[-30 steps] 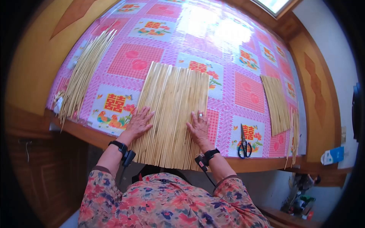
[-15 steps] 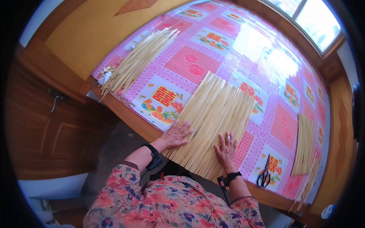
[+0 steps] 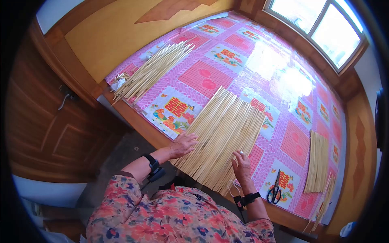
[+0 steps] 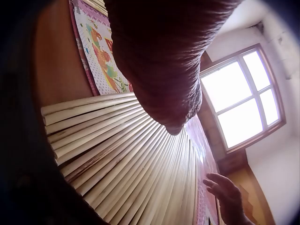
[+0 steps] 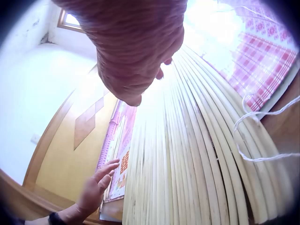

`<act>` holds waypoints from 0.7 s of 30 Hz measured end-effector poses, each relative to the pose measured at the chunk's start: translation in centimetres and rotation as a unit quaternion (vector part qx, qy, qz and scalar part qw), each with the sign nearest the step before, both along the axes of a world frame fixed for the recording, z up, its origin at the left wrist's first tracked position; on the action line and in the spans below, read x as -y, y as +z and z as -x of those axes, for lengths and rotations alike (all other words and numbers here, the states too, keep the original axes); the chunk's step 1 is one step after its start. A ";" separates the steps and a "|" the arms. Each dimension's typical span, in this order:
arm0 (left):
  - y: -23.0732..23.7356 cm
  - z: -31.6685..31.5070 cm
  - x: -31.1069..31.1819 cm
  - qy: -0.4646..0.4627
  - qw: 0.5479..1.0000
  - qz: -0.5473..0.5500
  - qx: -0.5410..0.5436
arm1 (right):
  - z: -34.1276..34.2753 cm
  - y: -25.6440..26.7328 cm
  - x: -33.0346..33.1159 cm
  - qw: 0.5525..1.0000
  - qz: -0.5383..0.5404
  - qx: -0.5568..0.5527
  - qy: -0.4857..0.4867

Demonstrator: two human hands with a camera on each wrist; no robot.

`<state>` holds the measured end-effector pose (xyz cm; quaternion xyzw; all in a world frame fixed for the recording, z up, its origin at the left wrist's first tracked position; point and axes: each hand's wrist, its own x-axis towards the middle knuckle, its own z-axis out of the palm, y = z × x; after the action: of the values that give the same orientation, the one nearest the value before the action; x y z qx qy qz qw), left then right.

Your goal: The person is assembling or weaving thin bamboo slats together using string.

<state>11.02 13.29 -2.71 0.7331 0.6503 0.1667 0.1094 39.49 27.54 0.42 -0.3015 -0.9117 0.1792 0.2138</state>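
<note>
A sheet of pale straw-coloured stalks [image 3: 221,141], laid side by side, lies on the table with its near ends over the front edge. My left hand [image 3: 184,145] rests at its left border with fingers extended. Over the right border, my right hand [image 3: 242,167] is raised with its fingers loosely bent and nothing in them. Thin white string [image 5: 253,112] loops beside the near right corner of the stalks, close to the right wrist. In both wrist views the near hand's fingers are mostly hidden behind its palm.
Black-handled scissors [image 3: 275,192] lie to the right on the pink patterned tablecloth [image 3: 289,137]. Beyond them are a smaller sheet of stalks [image 3: 317,162] and some loose thin stalks [image 3: 324,204]. A loose pile of stalks [image 3: 156,71] lies at the far left.
The head view has swung left, so the table appears tilted. The right hand has lifted from lying flat on the stalks, its fingers now bent. White string now shows near the right wrist.
</note>
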 end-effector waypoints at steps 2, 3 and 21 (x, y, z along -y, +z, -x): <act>-0.1 0.5 1.8 0.002 0.999 -0.033 0.002 | -1.2 1.4 1.0 0.998 0.054 0.037 0.007; -0.2 1.1 2.8 0.021 0.998 -0.051 0.014 | -1.2 1.6 1.5 0.991 0.110 0.070 0.020; 0.5 11.1 10.7 0.222 0.970 -0.042 0.093 | 5.3 3.1 5.3 0.978 0.167 0.116 0.055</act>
<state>-0.12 2.62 -2.19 0.5556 0.7762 0.2814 0.0985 34.20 22.27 3.48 -0.3009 -0.9028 0.3042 0.0428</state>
